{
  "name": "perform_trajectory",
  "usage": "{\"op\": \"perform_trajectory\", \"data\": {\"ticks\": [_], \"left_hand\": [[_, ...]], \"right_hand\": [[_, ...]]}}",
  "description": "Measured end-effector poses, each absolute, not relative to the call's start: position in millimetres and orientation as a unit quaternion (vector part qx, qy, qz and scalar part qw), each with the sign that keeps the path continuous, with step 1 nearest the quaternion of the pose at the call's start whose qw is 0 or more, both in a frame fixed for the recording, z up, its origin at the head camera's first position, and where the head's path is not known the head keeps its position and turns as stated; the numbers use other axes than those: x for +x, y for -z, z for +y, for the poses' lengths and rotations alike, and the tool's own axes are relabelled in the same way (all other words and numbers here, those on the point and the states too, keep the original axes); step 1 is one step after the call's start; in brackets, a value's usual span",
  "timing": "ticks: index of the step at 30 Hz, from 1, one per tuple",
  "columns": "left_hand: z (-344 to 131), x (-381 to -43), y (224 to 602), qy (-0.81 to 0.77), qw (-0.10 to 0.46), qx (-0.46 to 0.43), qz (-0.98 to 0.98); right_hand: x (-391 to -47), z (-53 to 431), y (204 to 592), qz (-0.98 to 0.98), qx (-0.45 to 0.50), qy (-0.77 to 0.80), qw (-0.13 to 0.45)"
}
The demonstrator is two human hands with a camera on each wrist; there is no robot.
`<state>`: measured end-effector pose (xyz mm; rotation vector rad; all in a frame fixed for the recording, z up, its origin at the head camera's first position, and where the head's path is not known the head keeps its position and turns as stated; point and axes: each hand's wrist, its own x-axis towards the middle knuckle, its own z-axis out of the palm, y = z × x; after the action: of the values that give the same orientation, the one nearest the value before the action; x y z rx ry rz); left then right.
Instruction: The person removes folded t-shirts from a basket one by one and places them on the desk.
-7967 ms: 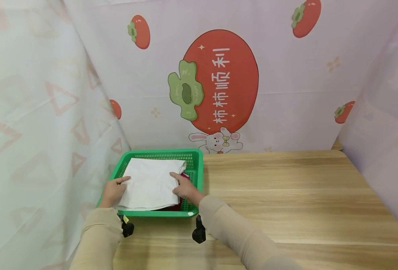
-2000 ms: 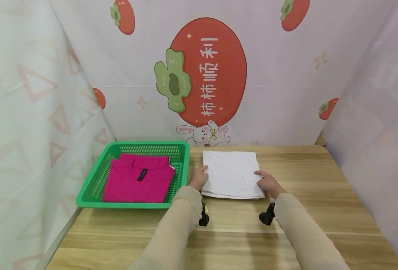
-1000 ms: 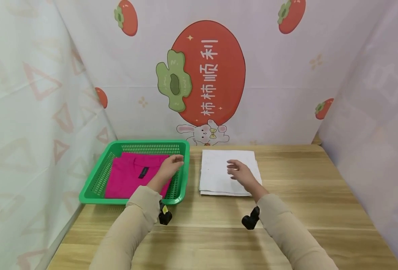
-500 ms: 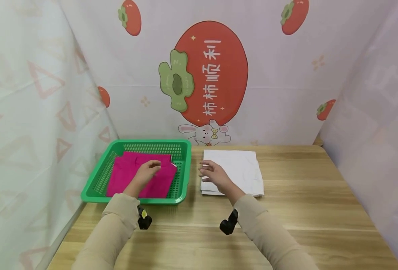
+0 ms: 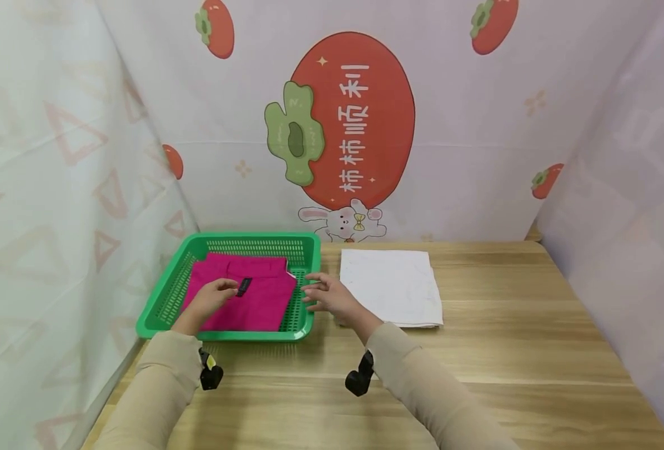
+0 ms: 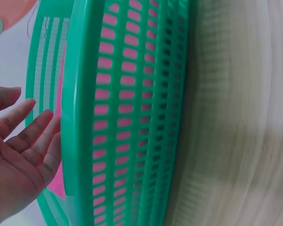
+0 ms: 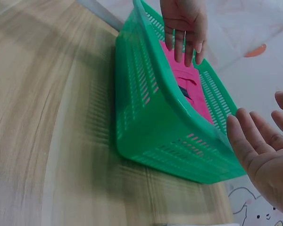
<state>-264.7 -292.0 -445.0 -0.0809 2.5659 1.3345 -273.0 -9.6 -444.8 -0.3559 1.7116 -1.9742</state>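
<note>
Left hand (image 5: 209,302): fingers loosely apart — above pink garment (image 5: 264,307)
Right hand (image 5: 339,300): fingers apart — near green basket (image 5: 225,336)
White cloth (image 5: 391,287): folded, right

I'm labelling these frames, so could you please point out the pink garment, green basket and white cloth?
Pink garment (image 5: 257,304), head view: its upper face.
Green basket (image 5: 242,337), head view: its near rim.
White cloth (image 5: 391,287), head view: its upper face.

Behind the wooden table (image 5: 523,337) hangs a white curtain (image 5: 472,119) printed with red fruit (image 5: 388,125) (a rabbit (image 5: 340,223) beneath one).
</note>
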Motion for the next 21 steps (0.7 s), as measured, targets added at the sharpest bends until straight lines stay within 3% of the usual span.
{"op": "perform_trajectory", "data": {"ticks": [21], "left_hand": [[-351, -253, 450, -0.332, 0.123, -0.086, 0.931]], "right_hand": [[-270, -70, 450, 0.691, -0.141, 0.636, 0.313]]}}
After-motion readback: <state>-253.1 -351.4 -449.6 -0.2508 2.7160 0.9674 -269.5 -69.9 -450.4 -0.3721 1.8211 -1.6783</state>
